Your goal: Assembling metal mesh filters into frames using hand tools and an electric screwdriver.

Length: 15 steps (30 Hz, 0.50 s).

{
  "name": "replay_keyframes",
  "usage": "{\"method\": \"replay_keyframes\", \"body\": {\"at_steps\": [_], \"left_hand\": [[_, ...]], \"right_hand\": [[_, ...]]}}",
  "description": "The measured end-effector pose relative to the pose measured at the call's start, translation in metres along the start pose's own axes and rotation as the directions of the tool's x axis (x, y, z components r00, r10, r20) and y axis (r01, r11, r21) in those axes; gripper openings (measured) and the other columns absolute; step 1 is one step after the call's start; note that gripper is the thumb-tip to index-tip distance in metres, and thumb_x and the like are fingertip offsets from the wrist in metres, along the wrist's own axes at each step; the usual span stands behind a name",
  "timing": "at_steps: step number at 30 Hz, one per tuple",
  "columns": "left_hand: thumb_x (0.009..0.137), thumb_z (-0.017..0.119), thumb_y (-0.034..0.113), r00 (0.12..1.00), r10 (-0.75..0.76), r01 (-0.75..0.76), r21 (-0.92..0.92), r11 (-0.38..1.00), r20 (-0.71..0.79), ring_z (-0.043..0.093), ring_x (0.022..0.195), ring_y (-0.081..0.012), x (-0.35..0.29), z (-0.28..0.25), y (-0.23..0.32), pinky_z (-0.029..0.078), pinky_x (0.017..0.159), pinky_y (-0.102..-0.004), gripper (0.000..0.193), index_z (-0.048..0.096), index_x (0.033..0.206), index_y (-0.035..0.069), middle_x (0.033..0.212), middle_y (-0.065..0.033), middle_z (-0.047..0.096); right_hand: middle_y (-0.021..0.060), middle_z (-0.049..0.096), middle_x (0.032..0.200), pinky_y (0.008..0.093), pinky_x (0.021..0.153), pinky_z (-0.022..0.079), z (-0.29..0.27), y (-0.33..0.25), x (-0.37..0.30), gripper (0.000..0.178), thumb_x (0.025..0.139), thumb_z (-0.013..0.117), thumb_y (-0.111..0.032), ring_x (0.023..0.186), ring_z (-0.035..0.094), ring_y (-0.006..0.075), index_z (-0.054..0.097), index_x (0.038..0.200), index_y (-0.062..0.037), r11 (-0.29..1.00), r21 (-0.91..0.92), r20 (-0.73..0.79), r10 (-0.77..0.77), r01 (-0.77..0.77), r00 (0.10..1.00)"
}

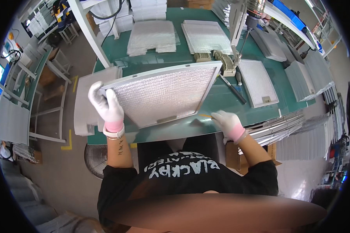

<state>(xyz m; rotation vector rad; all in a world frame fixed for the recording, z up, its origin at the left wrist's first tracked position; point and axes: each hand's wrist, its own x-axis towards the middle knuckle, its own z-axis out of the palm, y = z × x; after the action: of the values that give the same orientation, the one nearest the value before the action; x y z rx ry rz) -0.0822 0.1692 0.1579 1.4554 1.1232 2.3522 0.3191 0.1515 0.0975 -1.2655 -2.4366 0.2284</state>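
My gloved left hand (107,103) grips the left corner of a framed metal mesh filter panel (167,91). The panel stands tilted over the green work table, its lower edge close to the tabletop. To the right of that lower edge is my gloved right hand (228,124), its fingers closed on a thin orange stick (205,115). The stick points left toward the panel, and its exact kind is too small to tell. A black-handled hammer (233,90) and a screwdriver (238,77) lie beyond my right hand.
On the green table (217,99) another mesh panel (258,83) lies at right. Stacked clear-wrapped sheets (151,37) and panels (206,35) stand behind. A bin of small parts (228,70) sits below a hanging power driver (254,15). White sheets (93,101) lie at left.
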Motion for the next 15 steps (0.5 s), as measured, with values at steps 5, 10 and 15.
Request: {"method": "replay_keyframes", "body": {"at_steps": [5, 10, 15], "left_hand": [[0.092, 0.048, -0.006, 0.999, 0.006, -0.005, -0.025, 1.0, 0.048, 0.046, 0.085, -0.0063, -0.007, -0.006, -0.003, 0.04, 0.079, -0.0201, 0.038, 0.043, 0.128, 0.002, 0.11, -0.0033, 0.048], [0.092, 0.047, -0.006, 0.991, 0.11, -0.113, 0.033, 0.993, 0.073, 0.047, 0.082, -0.007, -0.014, -0.01, 0.003, 0.042, 0.073, -0.0205, 0.037, 0.043, 0.128, 0.002, 0.109, -0.0057, 0.049], [0.091, 0.05, -0.009, 0.988, 0.103, -0.093, -0.087, 0.992, 0.112, 0.049, 0.075, -0.0069, -0.019, -0.006, 0.004, 0.043, 0.066, -0.0206, 0.039, 0.042, 0.128, 0.002, 0.109, -0.0085, 0.05]], "right_hand": [[0.0111, 0.066, 0.086, 0.041, 0.067, 0.056, -0.005, -0.04, 0.069, 0.016, 0.085, 0.057, -0.009, 0.078, 0.068, 0.0314, 0.065, 0.099, -0.007, 0.908, -0.306, 0.421, -0.141, 0.287, 0.896], [0.0134, 0.068, 0.086, 0.0407, 0.068, 0.057, 0.01, -0.073, 0.1, 0.012, 0.083, 0.058, -0.008, 0.082, 0.07, 0.032, 0.068, 0.09, -0.0051, 0.858, -0.388, 0.607, -0.036, 0.336, 0.794], [0.0128, 0.068, 0.082, 0.0407, 0.065, 0.058, 0.01, -0.061, 0.097, 0.011, 0.083, 0.059, -0.008, 0.076, 0.071, 0.0308, 0.069, 0.083, -0.0047, 0.867, -0.306, 0.459, -0.227, 0.393, 0.859]]}}
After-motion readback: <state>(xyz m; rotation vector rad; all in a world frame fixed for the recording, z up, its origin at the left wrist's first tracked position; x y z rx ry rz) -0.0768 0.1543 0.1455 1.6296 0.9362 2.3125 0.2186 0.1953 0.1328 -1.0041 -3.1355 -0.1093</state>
